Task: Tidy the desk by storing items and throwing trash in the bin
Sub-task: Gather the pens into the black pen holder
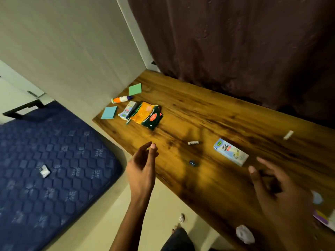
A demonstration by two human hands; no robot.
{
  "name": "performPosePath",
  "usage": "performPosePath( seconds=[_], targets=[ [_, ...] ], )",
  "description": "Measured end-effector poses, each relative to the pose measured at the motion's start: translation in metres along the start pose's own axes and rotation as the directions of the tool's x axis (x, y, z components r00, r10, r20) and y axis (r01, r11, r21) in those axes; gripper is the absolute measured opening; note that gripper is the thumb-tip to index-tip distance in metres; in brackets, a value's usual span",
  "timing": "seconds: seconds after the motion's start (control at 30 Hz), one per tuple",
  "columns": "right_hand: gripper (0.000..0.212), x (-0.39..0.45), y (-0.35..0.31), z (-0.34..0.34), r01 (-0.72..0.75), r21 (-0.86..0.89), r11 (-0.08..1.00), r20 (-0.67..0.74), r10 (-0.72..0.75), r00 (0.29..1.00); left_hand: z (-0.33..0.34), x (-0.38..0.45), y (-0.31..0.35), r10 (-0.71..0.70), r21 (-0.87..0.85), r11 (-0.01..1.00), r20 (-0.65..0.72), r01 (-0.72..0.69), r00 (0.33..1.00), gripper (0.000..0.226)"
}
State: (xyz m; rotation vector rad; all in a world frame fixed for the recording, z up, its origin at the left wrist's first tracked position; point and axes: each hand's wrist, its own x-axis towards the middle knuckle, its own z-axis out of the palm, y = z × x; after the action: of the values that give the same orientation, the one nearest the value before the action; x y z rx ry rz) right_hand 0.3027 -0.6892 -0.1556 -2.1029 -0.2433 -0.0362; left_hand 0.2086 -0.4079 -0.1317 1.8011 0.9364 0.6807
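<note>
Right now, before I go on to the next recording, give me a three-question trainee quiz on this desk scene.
1. True or false: the left hand grips the snack packet.
2. How many milkshake cartons lie on the desk?
3. Which lies nearest the right hand: A) green sticky notes B) milkshake carton C) glue stick?

Key: 1 false, both hands hold nothing. 2 two, the second beside the packet. 3 B.

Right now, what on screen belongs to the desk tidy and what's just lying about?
Job: white milkshake carton, orange snack wrapper, blue sticky-note pad, green sticky-note pad, glue stick, crumpled white paper.
Lying about: small silver box on blue mattress, dark curtain.
</note>
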Motion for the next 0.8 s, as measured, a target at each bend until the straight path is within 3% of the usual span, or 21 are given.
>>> performPosePath(
  seconds=[0.2,0.43,0.8],
  targets=[
    [0.040,0.006,-0.042,0.057,0.089,-0.105,0.990,0.099,-0.079,0.992,-0.025,0.027,-0.021,-0.039,-0.032,0.999,-0.034,0.038,0.999,0.046],
    [0.046,0.018,-0.090,0.132,0.069,-0.088,0.994,0.164,-0.054,0.985,-0.062,0.099,-0.050,-0.041,-0.050,0.998,-0.013,0.041,0.999,0.045],
    [0.046,0.045,-0.163,0.276,-0.004,-0.171,0.985,0.115,0.024,0.993,-0.107,0.256,-0.109,-0.050,-0.014,0.998,0.240,0.055,0.969,0.047]
  ],
)
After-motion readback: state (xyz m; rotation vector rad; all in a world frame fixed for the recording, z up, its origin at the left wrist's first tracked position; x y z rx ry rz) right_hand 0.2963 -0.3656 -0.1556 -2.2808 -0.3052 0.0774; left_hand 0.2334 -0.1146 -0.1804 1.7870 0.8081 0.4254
